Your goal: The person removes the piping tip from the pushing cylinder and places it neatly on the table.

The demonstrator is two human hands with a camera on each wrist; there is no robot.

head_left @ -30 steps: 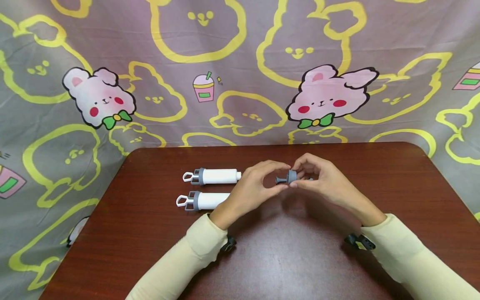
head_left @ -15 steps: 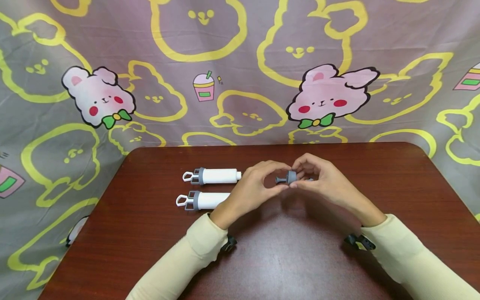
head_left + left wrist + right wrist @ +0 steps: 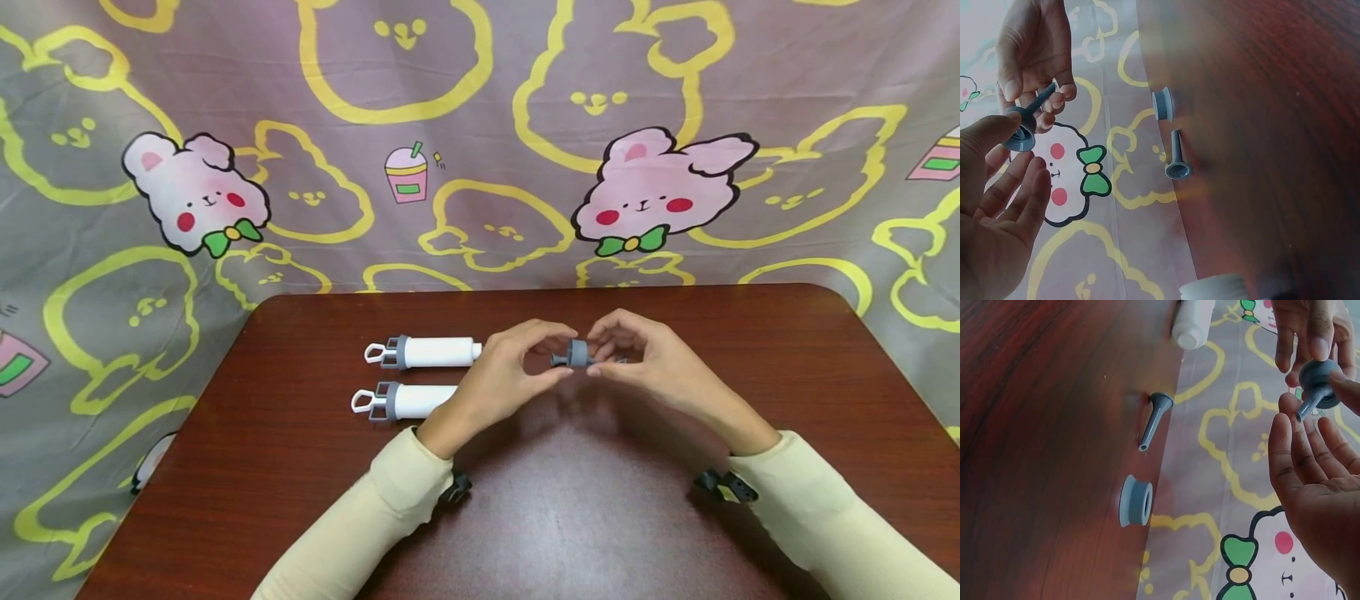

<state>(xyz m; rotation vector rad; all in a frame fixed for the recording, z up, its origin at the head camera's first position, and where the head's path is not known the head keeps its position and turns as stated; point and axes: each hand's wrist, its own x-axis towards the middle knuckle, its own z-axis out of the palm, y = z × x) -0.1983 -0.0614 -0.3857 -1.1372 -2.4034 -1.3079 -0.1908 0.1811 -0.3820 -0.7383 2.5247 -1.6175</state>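
My left hand [image 3: 510, 360] pinches a grey funnel-shaped nozzle [image 3: 577, 353] by its wide round end, between thumb and fingertips. Its narrow spout points toward my right hand [image 3: 652, 354], whose thumb and fingers stand loosely apart around it. In the right wrist view the held nozzle [image 3: 1317, 381] shows a broad collar and a slim tube. On the table lie a second grey nozzle [image 3: 1157, 419] and a loose grey flanged ring [image 3: 1136, 501]. Both also show in the left wrist view, the nozzle [image 3: 1177, 164] nearer and the ring [image 3: 1163, 105] beyond it.
Two white syringe-like tubes with grey collars and looped handles lie left of my hands, a rear tube [image 3: 438, 352] and a front tube [image 3: 423, 402] partly behind my left hand. A patterned cloth [image 3: 480, 150] hangs along the back edge of the brown table [image 3: 540, 517].
My right hand has drawn back slightly to the right, its fingertips off the collar they gripped before. The nozzle has shifted a little left with my left hand, which still holds it.
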